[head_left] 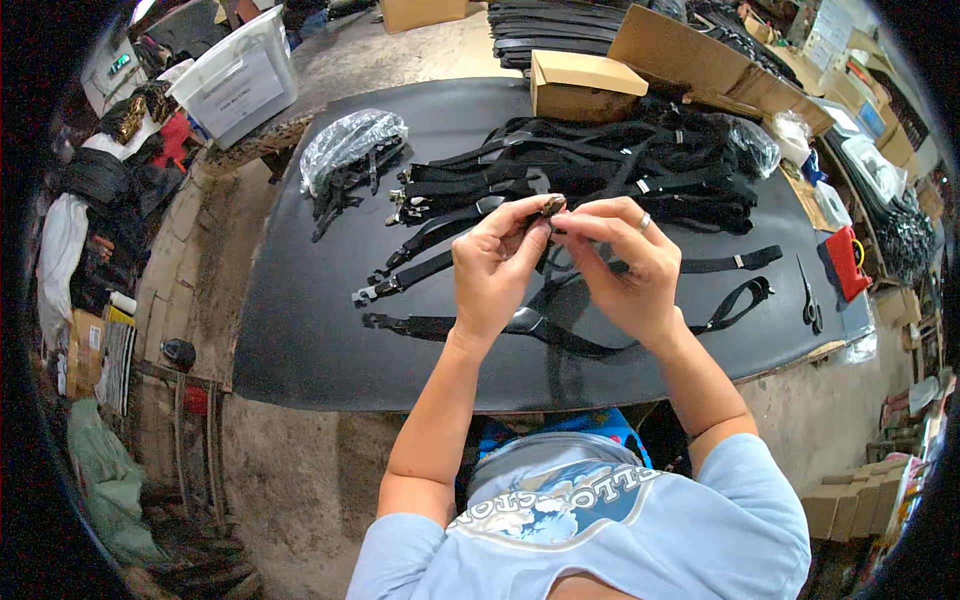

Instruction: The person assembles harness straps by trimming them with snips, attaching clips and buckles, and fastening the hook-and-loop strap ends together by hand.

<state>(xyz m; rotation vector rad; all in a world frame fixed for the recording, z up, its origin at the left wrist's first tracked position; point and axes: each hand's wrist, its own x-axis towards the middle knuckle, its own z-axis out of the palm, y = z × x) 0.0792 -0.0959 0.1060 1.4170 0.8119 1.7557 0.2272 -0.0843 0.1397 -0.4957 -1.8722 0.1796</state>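
Above the middle of the black-topped table [300,330], my left hand [497,262] pinches a small dark metal clip [553,206] between thumb and fingertips. My right hand [630,258], a ring on one finger, meets it from the other side, its fingertips closed at the clip. A black strap seems to hang beneath my hands, though they partly hide it. Under my wrists lies a pair of black suspenders [570,343] with dark clips at its left end. Just beyond, a thick pile of black elastic straps [600,165] spreads out, several silvery clips [408,208] at its left side.
Clear plastic wrapping [355,140] with black clips sits at the table's far left. Scissors [811,300] and a red holder [846,262] lie by the right edge. A cardboard box [585,88] stands behind the pile; a translucent bin [240,85] is at the back left.
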